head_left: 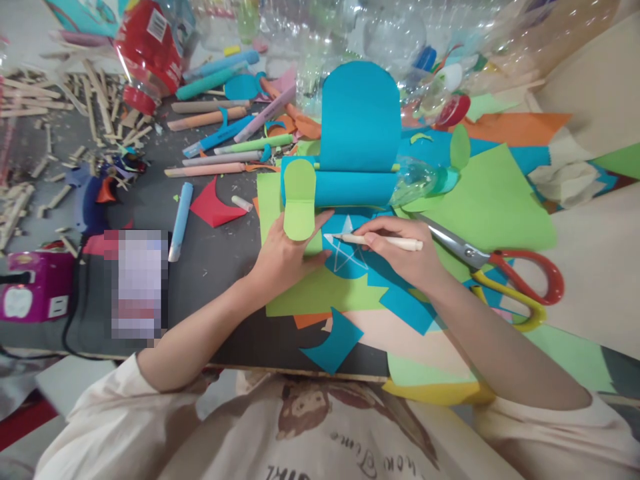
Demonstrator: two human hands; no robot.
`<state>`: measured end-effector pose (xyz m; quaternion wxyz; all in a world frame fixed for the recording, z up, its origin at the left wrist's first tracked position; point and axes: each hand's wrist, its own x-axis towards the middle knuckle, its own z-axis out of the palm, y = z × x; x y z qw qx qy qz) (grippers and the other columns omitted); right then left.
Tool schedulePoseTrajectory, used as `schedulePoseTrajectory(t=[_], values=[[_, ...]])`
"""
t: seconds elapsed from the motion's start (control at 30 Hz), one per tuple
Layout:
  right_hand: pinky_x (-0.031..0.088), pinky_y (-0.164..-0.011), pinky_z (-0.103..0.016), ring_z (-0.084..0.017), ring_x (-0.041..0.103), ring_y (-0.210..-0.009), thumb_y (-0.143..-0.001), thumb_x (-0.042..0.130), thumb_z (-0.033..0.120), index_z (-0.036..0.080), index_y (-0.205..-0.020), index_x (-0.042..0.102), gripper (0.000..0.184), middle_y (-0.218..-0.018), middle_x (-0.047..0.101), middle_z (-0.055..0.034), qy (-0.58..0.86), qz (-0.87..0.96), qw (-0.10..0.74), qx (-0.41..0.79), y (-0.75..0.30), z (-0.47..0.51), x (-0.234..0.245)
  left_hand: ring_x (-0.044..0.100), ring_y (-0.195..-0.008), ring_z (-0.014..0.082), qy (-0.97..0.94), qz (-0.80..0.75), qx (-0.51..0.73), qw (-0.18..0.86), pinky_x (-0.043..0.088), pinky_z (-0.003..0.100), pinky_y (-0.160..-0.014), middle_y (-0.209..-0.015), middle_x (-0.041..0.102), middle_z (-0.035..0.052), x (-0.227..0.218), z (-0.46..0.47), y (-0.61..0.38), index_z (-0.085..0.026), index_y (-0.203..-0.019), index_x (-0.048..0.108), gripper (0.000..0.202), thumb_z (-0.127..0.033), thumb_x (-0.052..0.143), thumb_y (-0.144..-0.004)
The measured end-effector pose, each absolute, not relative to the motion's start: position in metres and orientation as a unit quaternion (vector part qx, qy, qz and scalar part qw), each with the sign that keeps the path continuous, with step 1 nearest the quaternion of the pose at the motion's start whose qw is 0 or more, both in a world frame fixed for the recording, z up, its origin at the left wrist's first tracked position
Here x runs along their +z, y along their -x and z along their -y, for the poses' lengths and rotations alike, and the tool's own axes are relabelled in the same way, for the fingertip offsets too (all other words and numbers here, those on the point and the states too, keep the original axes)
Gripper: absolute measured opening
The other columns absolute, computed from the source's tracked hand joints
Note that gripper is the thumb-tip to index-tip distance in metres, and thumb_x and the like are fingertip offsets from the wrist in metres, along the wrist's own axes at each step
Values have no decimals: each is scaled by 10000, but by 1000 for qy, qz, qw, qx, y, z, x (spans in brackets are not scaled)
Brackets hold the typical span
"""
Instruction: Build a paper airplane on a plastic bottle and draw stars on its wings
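My right hand [403, 250] is closed on a pale pencil [385, 241] whose tip rests on a piece of blue paper [400, 293], where a white star outline [345, 250] is drawn. My left hand [285, 257] lies with fingers spread on the blue and green paper [320, 293] beside the star, pressing them flat. Just behind both hands sits a plastic bottle [420, 180] wrapped in blue paper [357, 133], with light green paper tabs [299, 200] stuck on it.
Red-and-yellow scissors [505, 273] lie right of my right hand. Coloured markers [225, 143], paper scraps, a red paper piece [213, 207], a glue stick [180, 220] and wooden sticks [60, 107] crowd the dark table [210, 267]. Empty clear bottles stand at the back. A pink box [33, 287] sits far left.
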<state>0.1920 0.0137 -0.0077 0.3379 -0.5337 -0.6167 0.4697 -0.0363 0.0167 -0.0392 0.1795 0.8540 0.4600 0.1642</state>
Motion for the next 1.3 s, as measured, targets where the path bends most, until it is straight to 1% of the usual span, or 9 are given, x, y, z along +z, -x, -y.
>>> schedulePoseTrajectory(t=[0.23, 0.43, 0.57, 0.73, 0.97, 1.13, 1.23, 1.3], values=[[390, -475, -253, -135, 569, -536, -788, 620, 298, 196, -726, 717, 154, -658, 714, -15, 521, 621, 332, 483, -195, -14, -10, 561, -1227, 347, -850, -466, 157, 189, 478, 505, -1024, -1352, 585, 166, -38, -16, 35, -216, -1424, 508, 541, -381, 595, -916], [418, -494, -265, -144, 577, -550, -798, 610, 331, 201, -725, 718, 185, -652, 701, -20, 528, 615, 332, 482, -195, -13, -10, 561, -1225, 355, -855, -459, 159, 179, 478, 497, -1023, -1362, 577, 156, -39, -17, 36, -217, -1435, 491, 556, -415, 582, -923], [415, -486, -262, -145, 582, -539, -806, 609, 321, 218, -737, 717, 165, -623, 695, -7, 544, 605, 334, 476, -194, -13, -8, 555, -1238, 348, -853, -464, 151, 185, 475, 492, -1027, -1372, 574, 147, -40, -17, 36, -232, -1447, 469, 575, -424, 590, -919], [404, -479, -258, -146, 590, -545, -790, 626, 295, 213, -728, 709, 132, -651, 714, -9, 539, 604, 343, 476, -193, -13, -8, 552, -1253, 342, -854, -463, 154, 182, 473, 476, -1040, -1361, 585, 135, -39, -17, 36, -248, -1439, 475, 567, -432, 593, -916], [389, -464, -256, -141, 568, -520, -769, 626, 301, 207, -693, 715, 151, -612, 705, -7, 523, 617, 329, 487, -195, -14, -9, 535, -1275, 349, -855, -461, 159, 180, 468, 510, -1044, -1302, 610, 160, -38, -16, 35, -230, -1427, 493, 518, -416, 545, -947], [415, -475, -260, -141, 569, -514, -772, 631, 280, 227, -697, 727, 133, -598, 700, 2, 547, 591, 357, 473, -195, -12, -9, 544, -1263, 351, -856, -457, 160, 179, 472, 508, -1041, -1337, 596, 151, -38, -17, 35, -230, -1436, 483, 537, -435, 547, -944], [425, -478, -260, -149, 588, -531, -772, 642, 269, 228, -713, 722, 108, -623, 713, -1, 548, 590, 352, 476, -194, -13, -8, 545, -1263, 351, -857, -458, 157, 178, 472, 503, -1044, -1340, 594, 143, -38, -17, 35, -230, -1436, 484, 543, -451, 542, -943], [429, -483, -262, -155, 599, -546, -785, 648, 292, 223, -719, 716, 117, -632, 715, -7, 550, 594, 346, 475, -194, -13, -8, 538, -1274, 349, -856, -460, 153, 179, 468, 499, -1049, -1343, 594, 142, -37, -17, 35, -233, -1437, 483, 539, -443, 542, -944]])
